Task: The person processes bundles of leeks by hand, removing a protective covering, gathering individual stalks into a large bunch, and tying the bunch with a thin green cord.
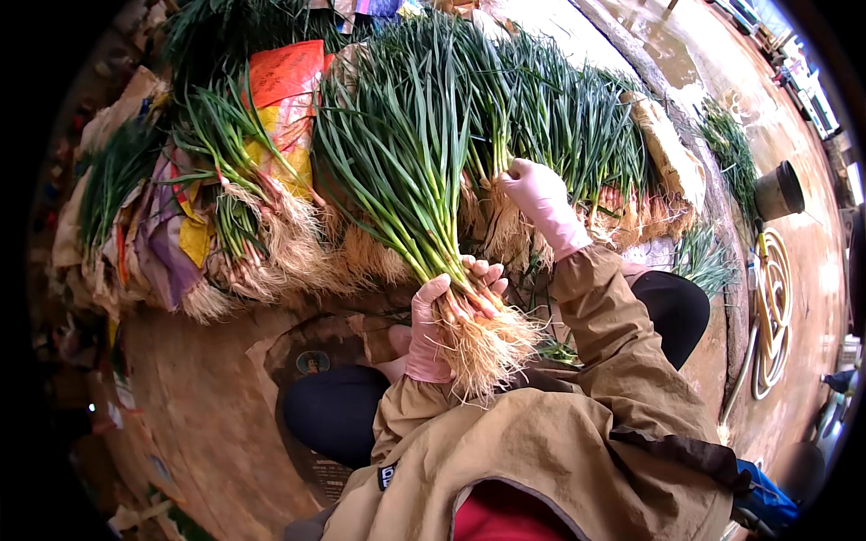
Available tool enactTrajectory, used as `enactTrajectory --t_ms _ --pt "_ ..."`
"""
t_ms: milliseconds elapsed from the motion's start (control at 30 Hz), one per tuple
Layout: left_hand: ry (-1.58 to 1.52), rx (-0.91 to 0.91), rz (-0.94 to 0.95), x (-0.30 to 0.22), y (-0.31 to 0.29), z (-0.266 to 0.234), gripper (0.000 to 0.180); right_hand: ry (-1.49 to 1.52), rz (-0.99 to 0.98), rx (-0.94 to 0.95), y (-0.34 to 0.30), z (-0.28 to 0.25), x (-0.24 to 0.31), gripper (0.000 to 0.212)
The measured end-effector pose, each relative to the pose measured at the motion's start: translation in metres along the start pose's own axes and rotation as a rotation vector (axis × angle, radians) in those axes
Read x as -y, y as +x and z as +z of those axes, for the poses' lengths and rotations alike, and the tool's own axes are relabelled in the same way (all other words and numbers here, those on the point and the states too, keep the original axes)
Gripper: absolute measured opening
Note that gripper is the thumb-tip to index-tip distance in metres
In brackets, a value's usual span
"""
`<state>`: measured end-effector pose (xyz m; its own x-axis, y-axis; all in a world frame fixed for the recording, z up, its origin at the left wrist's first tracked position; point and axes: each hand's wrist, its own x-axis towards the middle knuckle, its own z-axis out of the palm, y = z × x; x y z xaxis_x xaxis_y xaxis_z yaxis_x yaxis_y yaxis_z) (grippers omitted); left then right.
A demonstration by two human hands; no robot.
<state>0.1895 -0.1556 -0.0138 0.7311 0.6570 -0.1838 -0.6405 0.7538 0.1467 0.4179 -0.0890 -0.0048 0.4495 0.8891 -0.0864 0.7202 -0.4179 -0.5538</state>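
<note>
My left hand (428,335), in a pink glove, is wrapped round the lower stems of a thick bunch of green garlic (424,207). The long flat leaves fan up and away from me, and the pale, tangled roots (487,347) hang below my fingers. To the right and farther off, my right hand (534,187), also gloved in pink, is closed at the stems of a few green garlic stalks (502,149) at the front of the heap. Its fingertips are partly turned away from view.
A long heap of green garlic (577,117) stretches across in front of me, roots toward me. Printed sacks (287,81) lie among it at left. A dark bucket (779,191) and a coiled pale hose (772,311) are at right. My knees (334,415) flank the near ground.
</note>
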Motion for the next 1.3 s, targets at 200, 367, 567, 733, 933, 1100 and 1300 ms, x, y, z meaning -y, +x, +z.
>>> enactTrajectory --t_ms 200,367,567,733,933,1100,1300 --pt "0.316 -0.237 -0.127 0.003 0.0 0.003 0.04 0.308 -0.129 0.339 -0.103 0.01 -0.013 0.038" --pt "0.179 -0.211 -0.052 0.013 0.005 -0.008 0.034 1.201 0.331 0.419 -0.064 0.05 -0.024 0.034" --pt "0.082 0.013 -0.083 0.008 0.004 -0.013 0.04 1.832 0.379 0.565 -0.054 0.048 -0.022 0.029" --pt "0.051 0.12 -0.06 0.004 -0.001 -0.022 0.043 1.321 0.232 0.214 -0.07 0.041 0.0 0.025" --pt "-0.088 0.179 -0.114 0.015 0.014 -0.018 0.036 0.238 -0.021 -0.399 -0.047 0.047 -0.086 0.025" --pt "0.004 0.115 -0.076 0.007 0.003 -0.025 0.039 0.516 0.14 0.779 -0.087 0.022 -0.042 0.05" --pt "0.174 -0.083 -0.141 0.022 0.005 -0.017 0.043 1.253 0.101 0.163 -0.058 0.015 -0.025 0.027"
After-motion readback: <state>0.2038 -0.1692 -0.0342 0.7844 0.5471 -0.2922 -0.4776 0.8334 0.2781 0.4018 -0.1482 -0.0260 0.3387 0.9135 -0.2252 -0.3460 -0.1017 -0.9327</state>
